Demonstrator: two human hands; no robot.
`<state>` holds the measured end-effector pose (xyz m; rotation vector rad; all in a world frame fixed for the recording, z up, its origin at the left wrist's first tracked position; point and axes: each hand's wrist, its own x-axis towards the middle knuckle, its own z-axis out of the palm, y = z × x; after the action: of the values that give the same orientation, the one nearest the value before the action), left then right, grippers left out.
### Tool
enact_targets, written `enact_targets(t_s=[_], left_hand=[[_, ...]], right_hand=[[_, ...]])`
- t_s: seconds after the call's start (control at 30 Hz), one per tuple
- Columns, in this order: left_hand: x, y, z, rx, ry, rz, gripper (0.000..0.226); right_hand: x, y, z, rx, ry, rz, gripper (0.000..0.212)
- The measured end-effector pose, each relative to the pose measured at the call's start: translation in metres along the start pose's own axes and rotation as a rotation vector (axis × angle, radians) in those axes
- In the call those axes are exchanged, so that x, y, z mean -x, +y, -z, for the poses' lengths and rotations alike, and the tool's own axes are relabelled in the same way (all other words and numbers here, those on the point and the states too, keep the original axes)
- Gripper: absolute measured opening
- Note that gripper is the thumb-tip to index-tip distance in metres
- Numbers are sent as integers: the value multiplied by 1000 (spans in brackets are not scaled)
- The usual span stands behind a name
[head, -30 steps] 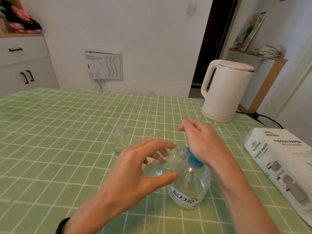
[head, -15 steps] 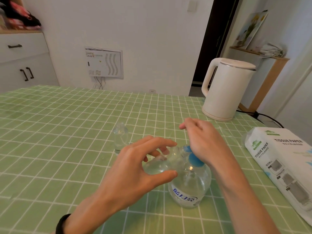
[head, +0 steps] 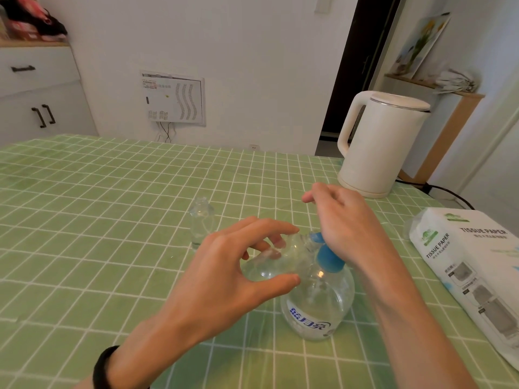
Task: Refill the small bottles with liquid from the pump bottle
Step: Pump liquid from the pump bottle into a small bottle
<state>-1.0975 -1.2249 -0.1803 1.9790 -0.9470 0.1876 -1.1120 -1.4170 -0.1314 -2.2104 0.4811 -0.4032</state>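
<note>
A clear pump bottle [head: 317, 310] with a blue pump head [head: 328, 258] and blue lettering stands on the green checked tablecloth near me. My left hand [head: 224, 276] pinches a small clear bottle [head: 269, 262], tilted sideways with its mouth at the pump's nozzle. My right hand [head: 348, 228] presses down on the pump head from above and hides most of it. A second small clear bottle [head: 202, 220], open at the top, stands upright on the cloth beyond my left hand.
A white electric kettle [head: 379, 144] stands at the back right with its black cord running off the table. A pack of tissue paper [head: 471, 265] lies along the right edge. The table [head: 84, 220] carries a green checked cloth.
Both hands and the bottles keep their places. The view has only shifted slightly.
</note>
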Motion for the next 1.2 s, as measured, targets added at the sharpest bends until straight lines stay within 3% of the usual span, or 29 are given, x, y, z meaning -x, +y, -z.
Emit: enact_targets(t_s=[0.17,0.5,0.7,1.2], left_hand=[[1,3,2,-23,-5,8,52],[1,6,3,-8,20,6,53],[-1,4,3,-38,2,8,53],[-1,3,2,-18,7,-2,54]], right_hand=[[3,1,-1,10,-56,-24,41],[-1,1,0,-8,5,20,49],[-1,4,-2,-36,-46,-27,32],[-1,-1,1,-7,15,5,46]])
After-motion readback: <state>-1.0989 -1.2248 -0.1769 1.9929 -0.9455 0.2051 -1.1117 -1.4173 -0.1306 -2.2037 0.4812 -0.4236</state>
